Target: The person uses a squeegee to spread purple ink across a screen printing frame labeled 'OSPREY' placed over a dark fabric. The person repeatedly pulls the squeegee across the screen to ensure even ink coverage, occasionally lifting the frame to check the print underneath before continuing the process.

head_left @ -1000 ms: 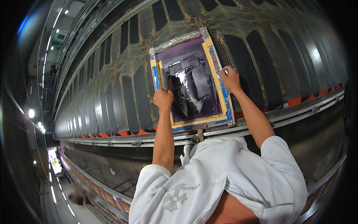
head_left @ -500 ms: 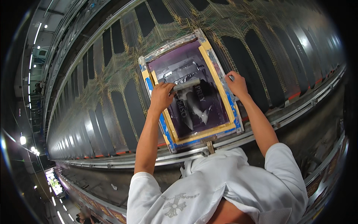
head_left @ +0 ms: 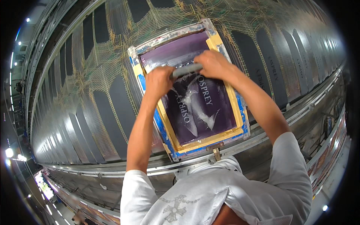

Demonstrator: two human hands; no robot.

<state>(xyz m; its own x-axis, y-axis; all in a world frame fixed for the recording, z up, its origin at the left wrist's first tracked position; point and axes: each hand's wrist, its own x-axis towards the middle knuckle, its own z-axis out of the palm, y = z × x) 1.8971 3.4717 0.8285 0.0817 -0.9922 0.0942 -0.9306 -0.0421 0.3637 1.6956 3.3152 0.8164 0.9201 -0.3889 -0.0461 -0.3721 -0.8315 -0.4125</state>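
A screen-printing frame (head_left: 169, 36) with a purple mesh lies on the long table in front of me. Yellow and blue tape lines its edges, and pale lettering and curved light shapes show in the mesh (head_left: 225, 123). Both hands hold a grey squeegee (head_left: 186, 71) crosswise over the far half of the mesh. My left hand (head_left: 159, 80) is closed round its left end, my right hand (head_left: 214, 63) round its right end. Wet, glossy streaks lie near the squeegee; its lower edge is mostly hidden.
Dark fabric panels (head_left: 108, 112) lie in rows along the table on both sides, some with light lettering at the right. Yellowish net-like lines (head_left: 157, 26) run between them. A metal rail (head_left: 262, 129) follows the near edge, with a small clamp-like piece (head_left: 216, 153) at the frame.
My right hand has come from beside the frame's right edge onto the squeegee, joining my left. The squeegee has moved toward the far side of the mesh. The whole view has shifted slightly.
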